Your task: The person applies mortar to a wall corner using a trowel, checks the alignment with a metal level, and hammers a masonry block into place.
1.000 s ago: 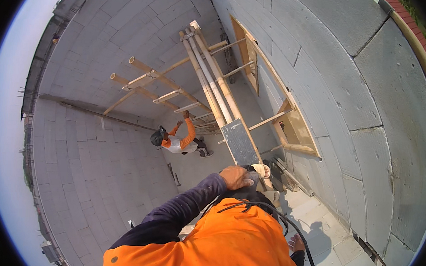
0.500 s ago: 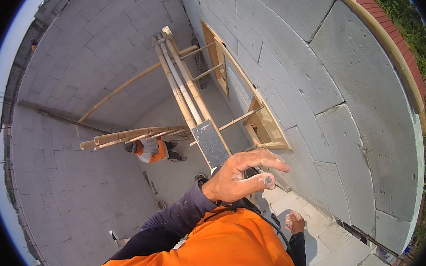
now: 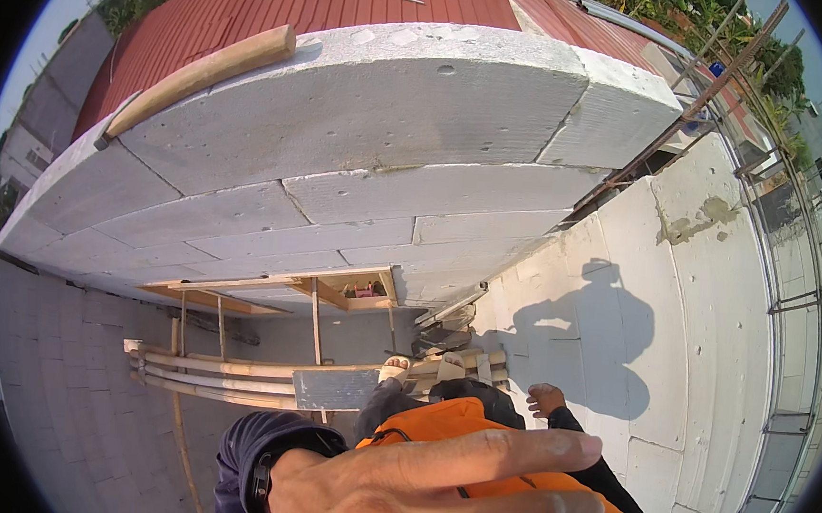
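My left hand (image 3: 433,482) is large in the foreground, its back toward me and its fingers stretched out over my orange shirt. Nothing shows in it, though its underside is hidden. A dark band circles that wrist, below a dark sleeve. Beside my right hip, my right hand (image 3: 546,399) hangs small with its fingers loosely apart and nothing visible in it. The pale block wall (image 3: 364,110) rises in front of me. Along its top left edge lies a wooden handle (image 3: 209,76) with a dark piece at its lower end.
My sandalled feet stand on bamboo poles (image 3: 232,368) that carry a dark board (image 3: 333,389); the floor is far below. A wooden window frame (image 3: 366,291) sits in the wall. At right are another block wall (image 3: 701,334), my shadow and a steel rebar cage (image 3: 793,307).
My view has swung right and up, bringing the wall top and red roof into sight. My left hand is nearer the camera, its fingers straighter. The person below has left the view.
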Available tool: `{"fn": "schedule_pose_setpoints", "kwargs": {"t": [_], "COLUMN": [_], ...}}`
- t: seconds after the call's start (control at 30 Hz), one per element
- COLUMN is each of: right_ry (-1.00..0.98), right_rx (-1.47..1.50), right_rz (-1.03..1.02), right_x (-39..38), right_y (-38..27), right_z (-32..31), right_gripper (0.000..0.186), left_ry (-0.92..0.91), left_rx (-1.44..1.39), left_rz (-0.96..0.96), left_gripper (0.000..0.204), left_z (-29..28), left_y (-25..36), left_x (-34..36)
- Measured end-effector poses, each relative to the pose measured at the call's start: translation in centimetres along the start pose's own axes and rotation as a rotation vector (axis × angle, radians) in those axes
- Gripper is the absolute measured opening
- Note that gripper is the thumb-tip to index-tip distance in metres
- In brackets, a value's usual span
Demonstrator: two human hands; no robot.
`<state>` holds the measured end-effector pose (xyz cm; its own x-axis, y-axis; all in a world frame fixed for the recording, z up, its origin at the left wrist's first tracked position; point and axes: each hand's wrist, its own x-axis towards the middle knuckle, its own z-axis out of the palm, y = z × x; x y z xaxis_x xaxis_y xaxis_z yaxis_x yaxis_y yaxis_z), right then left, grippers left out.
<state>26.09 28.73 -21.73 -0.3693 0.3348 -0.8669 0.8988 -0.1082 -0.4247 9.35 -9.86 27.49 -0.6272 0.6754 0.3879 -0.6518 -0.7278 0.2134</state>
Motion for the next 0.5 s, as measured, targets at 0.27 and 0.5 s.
{"fn": "schedule_pose_setpoints", "kwargs": {"t": [0.27, 0.5], "right_ry": [0.153, 0.37], "right_rx": [0.276, -0.806], "right_rz": [0.062, -0.344], "right_x": [-3.4, -2.8], "right_y": [14.0, 31.5], "right_z": [5.1, 15.7], "right_gripper": [0.022, 0.029], "left_ry": [-0.064, 0.316], "left_rx": [1.559, 1.617], "left_rz": [0.094, -0.734], "left_gripper": [0.018, 0.035], "left_z": [-11.1, -34.0], "left_y": [0.1, 3.6], "left_x": [2.8, -11.7]}}
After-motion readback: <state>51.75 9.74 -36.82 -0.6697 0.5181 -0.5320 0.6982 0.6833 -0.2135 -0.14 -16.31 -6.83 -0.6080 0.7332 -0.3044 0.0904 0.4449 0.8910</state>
